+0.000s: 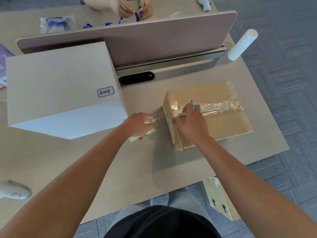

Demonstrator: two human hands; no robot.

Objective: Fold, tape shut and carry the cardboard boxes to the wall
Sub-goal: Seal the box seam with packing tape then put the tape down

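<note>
A small brown cardboard box lies on the desk, flaps closed, with clear tape along its top seam. My left hand grips a yellowish tape roll just left of the box; a clear strip stretches from the roll to the box's left edge. My right hand rests on the box's near left corner and holds a small light-blue cutter, its tip over the taped seam.
A large pale box with a handwritten label stands at the left. A desk divider runs across the back, and another person's hands work beyond it. A white roll stands at back right. Flat cartons lean under the desk.
</note>
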